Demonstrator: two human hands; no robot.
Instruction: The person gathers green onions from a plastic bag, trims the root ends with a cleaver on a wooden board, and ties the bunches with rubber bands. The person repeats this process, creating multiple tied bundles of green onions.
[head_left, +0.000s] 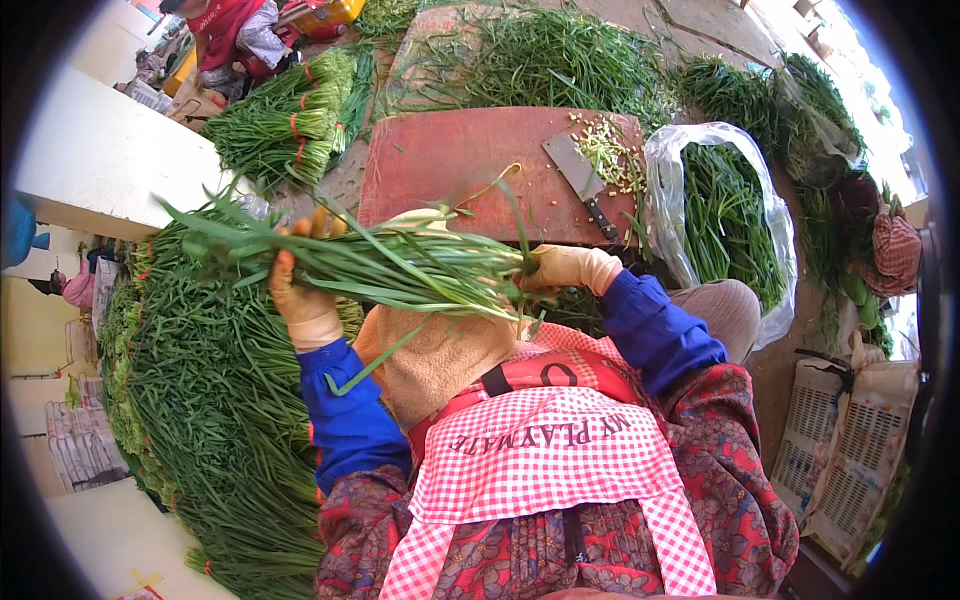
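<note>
A loose bunch of garlic chives (405, 259) lies crosswise over my lap, above an orange towel (431, 360). My left hand (304, 285), in a stained pale glove, holds the leafy end. Around the pale stem end are the fingers of my right hand (562, 268), gloved as well; its fingertips are partly hidden. Beyond the bunch stands a red board (450, 161), bearing a cleaver (574, 166) with a black handle and a scatter of cut stem ends (606, 150).
Banded chive bundles (217, 390) are heaped at my left, more (300, 112) at the upper left near a person in red (221, 30). Loose chives (570, 60) lie behind the board. Right of it stands an open plastic bag (784, 247) of chives; plastic crates (847, 457) are at the lower right.
</note>
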